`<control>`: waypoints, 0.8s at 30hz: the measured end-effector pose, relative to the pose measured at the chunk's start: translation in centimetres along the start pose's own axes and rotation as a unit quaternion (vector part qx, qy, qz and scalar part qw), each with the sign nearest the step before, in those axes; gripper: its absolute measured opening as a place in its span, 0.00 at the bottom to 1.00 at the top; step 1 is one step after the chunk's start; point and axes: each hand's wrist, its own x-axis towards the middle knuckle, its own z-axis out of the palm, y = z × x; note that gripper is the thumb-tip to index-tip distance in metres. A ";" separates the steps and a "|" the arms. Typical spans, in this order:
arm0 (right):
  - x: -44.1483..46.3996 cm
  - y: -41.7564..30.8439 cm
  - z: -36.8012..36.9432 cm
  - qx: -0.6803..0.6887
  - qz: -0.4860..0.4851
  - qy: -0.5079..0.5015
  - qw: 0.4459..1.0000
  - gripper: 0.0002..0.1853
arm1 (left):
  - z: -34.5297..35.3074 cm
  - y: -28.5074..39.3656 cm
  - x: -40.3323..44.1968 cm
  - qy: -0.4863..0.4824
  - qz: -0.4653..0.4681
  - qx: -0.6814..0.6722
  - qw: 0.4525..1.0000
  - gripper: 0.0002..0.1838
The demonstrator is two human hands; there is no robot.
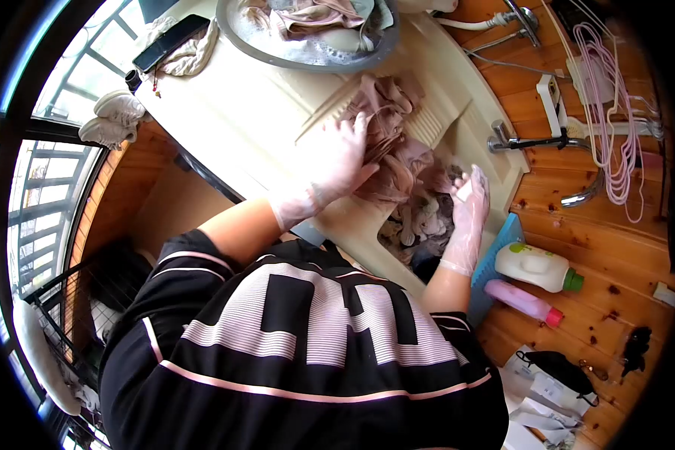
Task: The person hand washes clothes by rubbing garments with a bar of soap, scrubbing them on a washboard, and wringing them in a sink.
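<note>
Between the splayed left hand (pixel 341 154) and curled right hand (pixel 469 201), its hold unclear, crumpled cloth (pixel 383 112) is laid lengthwise forward, nearer the left.

The left forearm (pixel 240 229) reaches forward and inward from a bent elbow. Its wrist (pixel 296 204) is nearly straight, and the left hand (pixel 339 161) shows its back to the camera, fingers (pixel 361 126) loosely parted and thumb held away from them. The right forearm (pixel 446 292) is foreshortened and angles forward, with the right hand (pixel 469 214) raised beyond it, fingers bent; how tightly they close is unclear. Thin, see-through gloves (pixel 461 255) cover both hands past the wrists. The hands are apart.
</note>
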 end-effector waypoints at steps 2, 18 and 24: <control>0.3 0.8 0.4 0.077 0.045 -0.026 0.996 0.14 | 1.1 -0.1 2.2 0.002 0.028 0.046 0.999 0.20; -6.6 3.3 8.7 -0.284 -0.408 -0.201 0.844 0.22 | 0.4 -3.1 -5.8 -0.017 0.314 -0.094 0.945 0.24; -4.1 7.7 13.6 -0.559 -0.485 -0.181 0.648 0.21 | 0.3 -3.0 -5.3 0.004 0.268 -0.111 0.957 0.19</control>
